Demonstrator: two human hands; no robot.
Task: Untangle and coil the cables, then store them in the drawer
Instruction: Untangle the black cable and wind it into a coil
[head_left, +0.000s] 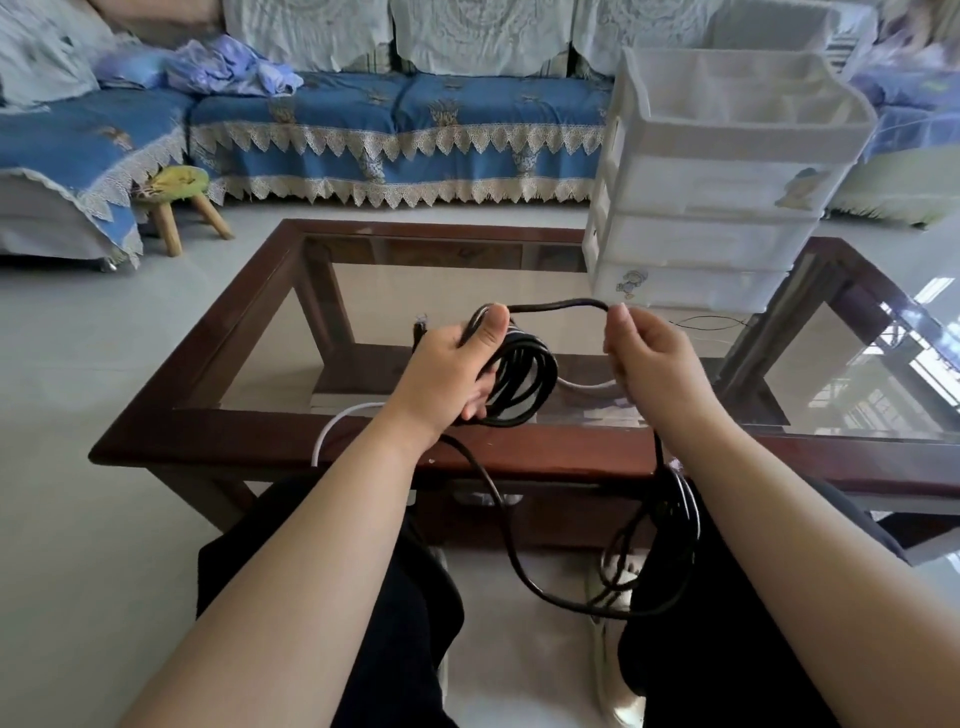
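My left hand (457, 364) grips a coil of several loops of black cable (524, 382) above the near edge of the glass table. A strand of the same cable arches from my left thumb to my right hand (647, 358), which pinches it. From there the loose cable (670, 525) hangs past the table edge and loops over my lap. A white cable (337, 421) lies on the table under my left wrist and another piece (587, 387) shows behind the coil. The white plastic drawer unit (722, 192) stands at the table's far right, its drawers closed.
The table has a dark wooden frame (249, 332) around a glass top. A thin black wire (711, 322) lies below the drawer unit. A blue sofa (395, 119) and a small wooden stool (176, 208) stand beyond on the pale floor.
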